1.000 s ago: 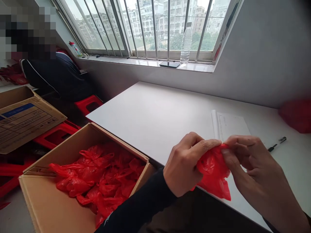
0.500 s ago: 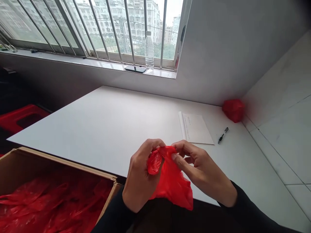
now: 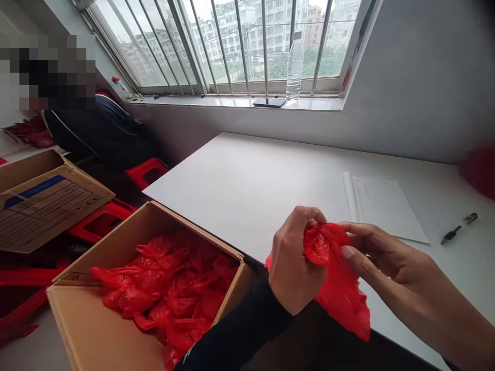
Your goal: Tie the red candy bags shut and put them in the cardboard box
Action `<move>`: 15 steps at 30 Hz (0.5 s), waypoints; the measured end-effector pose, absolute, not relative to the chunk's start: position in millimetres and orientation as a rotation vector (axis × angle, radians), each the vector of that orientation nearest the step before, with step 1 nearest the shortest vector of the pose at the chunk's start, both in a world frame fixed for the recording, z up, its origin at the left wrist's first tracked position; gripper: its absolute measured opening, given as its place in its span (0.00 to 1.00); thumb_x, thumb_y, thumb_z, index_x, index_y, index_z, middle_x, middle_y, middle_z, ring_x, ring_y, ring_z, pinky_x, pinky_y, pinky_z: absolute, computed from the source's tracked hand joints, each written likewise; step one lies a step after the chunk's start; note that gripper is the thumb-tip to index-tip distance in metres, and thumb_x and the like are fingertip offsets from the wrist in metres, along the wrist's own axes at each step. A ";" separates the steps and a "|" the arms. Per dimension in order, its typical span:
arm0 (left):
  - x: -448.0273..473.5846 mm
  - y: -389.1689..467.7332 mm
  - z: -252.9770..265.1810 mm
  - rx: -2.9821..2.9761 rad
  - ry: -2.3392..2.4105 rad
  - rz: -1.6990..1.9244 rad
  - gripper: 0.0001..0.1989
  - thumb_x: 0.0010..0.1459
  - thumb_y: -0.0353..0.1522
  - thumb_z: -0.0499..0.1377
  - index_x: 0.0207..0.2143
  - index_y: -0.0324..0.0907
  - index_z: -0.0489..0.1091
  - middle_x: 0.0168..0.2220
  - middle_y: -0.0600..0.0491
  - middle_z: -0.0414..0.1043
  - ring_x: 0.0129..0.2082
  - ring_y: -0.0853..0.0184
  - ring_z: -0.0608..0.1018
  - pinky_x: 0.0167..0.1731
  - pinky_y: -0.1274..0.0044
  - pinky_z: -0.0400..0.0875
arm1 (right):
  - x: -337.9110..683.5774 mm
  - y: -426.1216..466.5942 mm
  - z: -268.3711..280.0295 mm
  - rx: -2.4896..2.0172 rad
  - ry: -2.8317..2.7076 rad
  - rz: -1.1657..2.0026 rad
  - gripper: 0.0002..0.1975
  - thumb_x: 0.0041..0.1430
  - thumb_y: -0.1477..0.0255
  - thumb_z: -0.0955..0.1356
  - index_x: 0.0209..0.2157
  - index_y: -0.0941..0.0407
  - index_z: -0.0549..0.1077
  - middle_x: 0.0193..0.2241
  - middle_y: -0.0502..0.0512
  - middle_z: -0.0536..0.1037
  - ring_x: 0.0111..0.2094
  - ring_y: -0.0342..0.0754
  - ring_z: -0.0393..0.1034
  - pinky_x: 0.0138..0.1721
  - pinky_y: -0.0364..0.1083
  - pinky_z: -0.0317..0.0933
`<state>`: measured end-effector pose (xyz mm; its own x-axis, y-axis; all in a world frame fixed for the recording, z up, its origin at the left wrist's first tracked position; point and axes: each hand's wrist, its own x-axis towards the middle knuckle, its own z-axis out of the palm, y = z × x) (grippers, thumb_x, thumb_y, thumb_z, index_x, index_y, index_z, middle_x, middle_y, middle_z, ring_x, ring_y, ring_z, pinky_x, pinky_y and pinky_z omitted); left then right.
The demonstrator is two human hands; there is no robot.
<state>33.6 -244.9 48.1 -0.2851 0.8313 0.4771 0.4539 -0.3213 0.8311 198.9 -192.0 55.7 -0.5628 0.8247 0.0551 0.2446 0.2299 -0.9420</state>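
A red plastic bag (image 3: 342, 293) is bunched between my two hands, above the near edge of the white table (image 3: 247, 180). My left hand (image 3: 296, 263) is wrapped round its gathered upper part, where a crumpled twist shows beside the thumb. Thumb and fingertips of my right hand (image 3: 382, 263) pinch the bag's right edge. The loose lower part hangs down towards my lap. Left of my forearm stands an open cardboard box (image 3: 104, 330) full of crumpled red plastic bags (image 3: 181, 288).
A notepad (image 3: 386, 206) and a pen (image 3: 458, 229) lie on the table's right side, with a red bundle (image 3: 479, 170) in the corner. A bottle (image 3: 295, 67) and phone (image 3: 269, 102) rest on the windowsill. Another person (image 3: 100, 129), a second box (image 3: 58, 201) and red stools (image 3: 147, 172) are at left.
The view has swung left, bringing the other person and second box into sight. Both hands still hold the bag; its crumpled twist now faces me more fully.
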 end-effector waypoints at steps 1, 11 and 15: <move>33.7 -246.8 47.0 1.655 1.588 1.628 0.15 0.53 0.23 0.59 0.40 0.47 0.62 0.32 0.57 0.68 0.27 0.69 0.70 0.27 0.75 0.68 | 200.8 -190.2 52.7 -0.981 -1.939 1.333 0.17 0.65 0.57 0.68 0.51 0.48 0.75 0.44 0.58 0.81 0.35 0.52 0.78 0.33 0.44 0.77; 34.5 -256.1 54.4 1.822 1.417 1.504 0.13 0.55 0.25 0.62 0.44 0.41 0.72 0.39 0.51 0.77 0.39 0.64 0.78 0.38 0.74 0.75 | 230.0 -155.9 2.6 -1.014 -1.853 1.335 0.09 0.57 0.58 0.73 0.38 0.45 0.76 0.32 0.54 0.84 0.23 0.53 0.79 0.18 0.43 0.74; 31.5 -255.9 51.7 1.761 1.496 1.541 0.16 0.52 0.20 0.57 0.42 0.45 0.69 0.39 0.54 0.76 0.40 0.64 0.78 0.39 0.73 0.75 | 222.0 -162.6 9.5 -0.950 -1.841 1.338 0.17 0.55 0.59 0.75 0.46 0.44 0.77 0.39 0.52 0.84 0.35 0.56 0.82 0.28 0.45 0.79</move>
<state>31.5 -255.9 51.7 -0.1565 0.8584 0.4885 0.4631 -0.3731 0.8039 222.0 -162.6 9.5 -0.5163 0.8512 0.0946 0.1730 0.2119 -0.9619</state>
